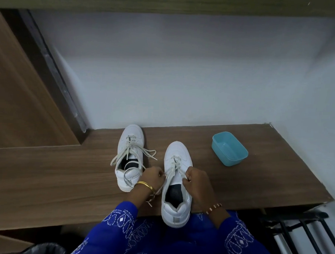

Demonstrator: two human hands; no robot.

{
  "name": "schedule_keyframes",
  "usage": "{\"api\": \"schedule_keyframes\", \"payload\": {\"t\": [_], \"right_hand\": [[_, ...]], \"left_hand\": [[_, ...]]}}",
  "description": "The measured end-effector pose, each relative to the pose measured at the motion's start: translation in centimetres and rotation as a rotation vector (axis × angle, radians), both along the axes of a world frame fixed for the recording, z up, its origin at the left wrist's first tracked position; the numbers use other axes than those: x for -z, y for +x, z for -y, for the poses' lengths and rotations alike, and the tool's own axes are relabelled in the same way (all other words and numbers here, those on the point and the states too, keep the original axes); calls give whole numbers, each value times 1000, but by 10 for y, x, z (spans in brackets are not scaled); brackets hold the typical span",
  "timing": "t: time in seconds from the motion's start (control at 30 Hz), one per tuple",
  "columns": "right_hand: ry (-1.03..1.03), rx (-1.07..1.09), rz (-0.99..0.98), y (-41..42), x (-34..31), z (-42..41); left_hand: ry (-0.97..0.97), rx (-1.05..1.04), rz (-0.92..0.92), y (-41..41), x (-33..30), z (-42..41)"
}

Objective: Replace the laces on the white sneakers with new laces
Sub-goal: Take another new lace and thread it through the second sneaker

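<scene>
- White leather sneaker (pixel 177 186) nearest the person sits with its heel hanging over the front edge of the brown wood-grain desk (pixel 56 180), toe pointing away, likely so the eyelets face the hands.
- Left hand (pixel 151 176) and right hand (pixel 194 178) each pinch one end of the off-white lace (pixel 174 166), drawn apart on either side of the tongue; this looks like unthreading or loosening.
- Second white sneaker (pixel 130 158) stands just beside it to the left, its lace loose and trailing onto the desk.
- Light blue rectangular plastic tub (pixel 229 149) stands well apart to the right; nothing shows inside it.
</scene>
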State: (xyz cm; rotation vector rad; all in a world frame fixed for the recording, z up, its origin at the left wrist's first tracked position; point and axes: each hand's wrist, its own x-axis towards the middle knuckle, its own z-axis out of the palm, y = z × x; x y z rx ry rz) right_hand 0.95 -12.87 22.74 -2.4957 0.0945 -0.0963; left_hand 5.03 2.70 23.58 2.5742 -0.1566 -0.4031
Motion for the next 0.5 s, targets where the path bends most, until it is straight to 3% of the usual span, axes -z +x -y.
{"api": "schedule_keyframes", "payload": {"t": [0.5], "right_hand": [[25,5,10,8,-3,1]], "left_hand": [[56,-69,115,10,7,12]]}}
